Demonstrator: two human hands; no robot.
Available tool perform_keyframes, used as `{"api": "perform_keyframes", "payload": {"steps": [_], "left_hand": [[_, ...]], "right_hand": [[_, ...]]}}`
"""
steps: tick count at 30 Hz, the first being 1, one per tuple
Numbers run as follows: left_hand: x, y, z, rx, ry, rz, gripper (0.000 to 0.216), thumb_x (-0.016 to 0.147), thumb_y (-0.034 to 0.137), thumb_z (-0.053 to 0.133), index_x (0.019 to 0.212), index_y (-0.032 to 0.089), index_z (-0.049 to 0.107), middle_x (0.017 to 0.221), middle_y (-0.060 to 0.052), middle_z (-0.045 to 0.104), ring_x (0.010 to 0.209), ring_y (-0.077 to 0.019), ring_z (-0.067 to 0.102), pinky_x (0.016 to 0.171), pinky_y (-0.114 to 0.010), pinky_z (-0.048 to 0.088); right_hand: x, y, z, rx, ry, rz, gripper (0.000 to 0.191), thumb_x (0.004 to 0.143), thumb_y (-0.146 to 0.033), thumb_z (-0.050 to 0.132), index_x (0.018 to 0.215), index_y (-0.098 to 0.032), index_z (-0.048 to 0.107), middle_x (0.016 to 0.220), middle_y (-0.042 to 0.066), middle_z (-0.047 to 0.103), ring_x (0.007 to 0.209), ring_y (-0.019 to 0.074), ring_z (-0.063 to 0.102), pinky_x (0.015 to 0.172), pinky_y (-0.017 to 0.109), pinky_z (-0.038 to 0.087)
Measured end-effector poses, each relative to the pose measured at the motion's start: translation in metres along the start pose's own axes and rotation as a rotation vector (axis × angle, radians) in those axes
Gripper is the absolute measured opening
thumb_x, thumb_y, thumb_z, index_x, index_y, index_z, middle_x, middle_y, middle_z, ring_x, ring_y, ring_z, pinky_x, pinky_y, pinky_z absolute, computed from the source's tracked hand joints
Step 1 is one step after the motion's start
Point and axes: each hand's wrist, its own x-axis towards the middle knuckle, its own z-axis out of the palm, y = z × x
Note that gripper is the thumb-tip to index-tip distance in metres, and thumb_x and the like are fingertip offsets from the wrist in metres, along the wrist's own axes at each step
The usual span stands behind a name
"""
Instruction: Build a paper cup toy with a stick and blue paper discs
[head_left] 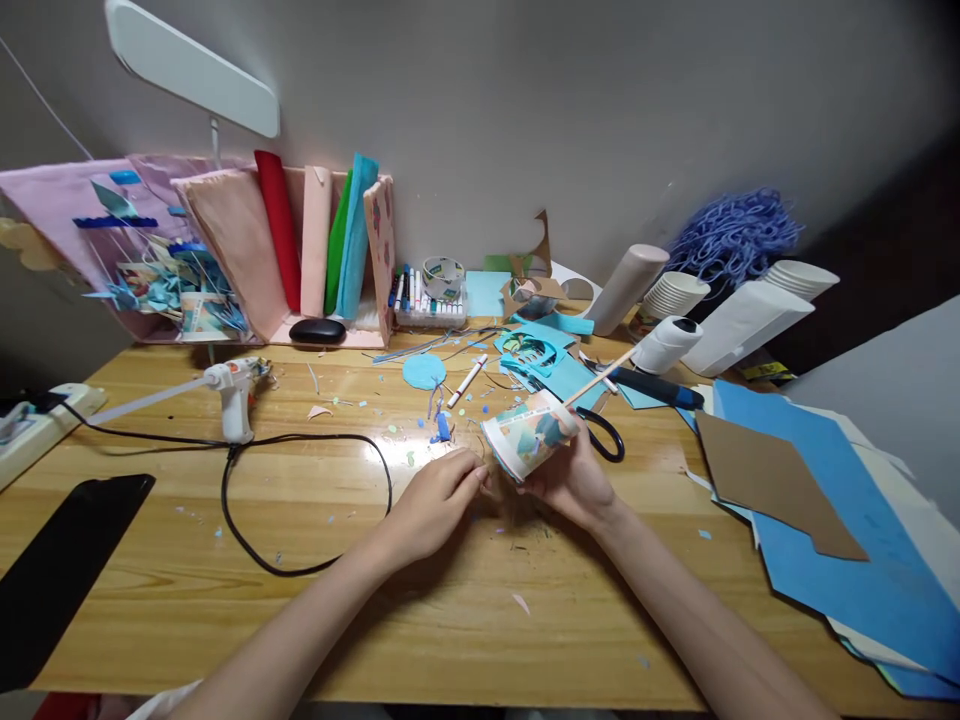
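Note:
My right hand (574, 480) is wrapped round a printed paper cup (529, 435), tilted on its side with its open rim toward the left. A thin wooden stick (600, 377) juts out of the cup's base toward the upper right. My left hand (435, 500) hovers just left of the cup's rim, fingers drawn together in a pinch at the rim; whatever is between them is too small to make out. Both hands are low over the wooden desk (465, 620).
A white glue gun (232, 390) stands at the left with its black cord (315, 500) looping across the desk. Black-handled scissors (607, 435) lie behind the cup. Blue paper and brown card (787, 480) lie at the right, paper scraps, a marker (466, 381) and stacked cups (675, 295) at the back.

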Motion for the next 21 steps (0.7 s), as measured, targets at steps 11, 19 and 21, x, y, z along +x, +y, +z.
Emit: {"api": "perform_keyframes", "payload": {"steps": [11, 19, 21], "left_hand": [[0.025, -0.038, -0.032, -0.544, 0.456, -0.318, 0.044, 0.060, 0.055, 0.064, 0.071, 0.012, 0.056, 0.057, 0.005, 0.045, 0.046, -0.0050, 0.035, 0.047, -0.018, 0.024], [0.030, -0.046, -0.037, -0.178, 0.398, -0.330, 0.058, 0.064, 0.067, 0.055, 0.078, 0.012, 0.064, 0.056, 0.001, 0.053, 0.048, -0.0121, 0.047, 0.046, -0.023, 0.032], [0.027, -0.041, -0.036, -0.010, 0.344, -0.325, 0.056, 0.071, 0.067, 0.048, 0.079, 0.014, 0.064, 0.059, -0.002, 0.059, 0.051, -0.0156, 0.052, 0.050, -0.025, 0.036]], "right_hand": [[0.013, -0.020, -0.031, -1.099, 0.294, -0.429, 0.030, 0.084, -0.042, 0.048, 0.101, -0.018, 0.056, 0.105, 0.009, 0.058, 0.086, 0.0178, 0.059, 0.075, 0.033, 0.048], [0.000, -0.042, -0.054, -1.598, 0.599, -0.355, 0.017, 0.070, -0.011, 0.056, 0.086, -0.015, 0.057, 0.090, 0.010, 0.058, 0.090, 0.0231, 0.054, 0.076, 0.031, 0.038], [-0.003, -0.044, -0.052, -1.621, 0.585, -0.323, 0.018, 0.069, -0.011, 0.057, 0.086, -0.015, 0.056, 0.089, 0.009, 0.060, 0.086, 0.0209, 0.056, 0.071, 0.027, 0.037]]}}
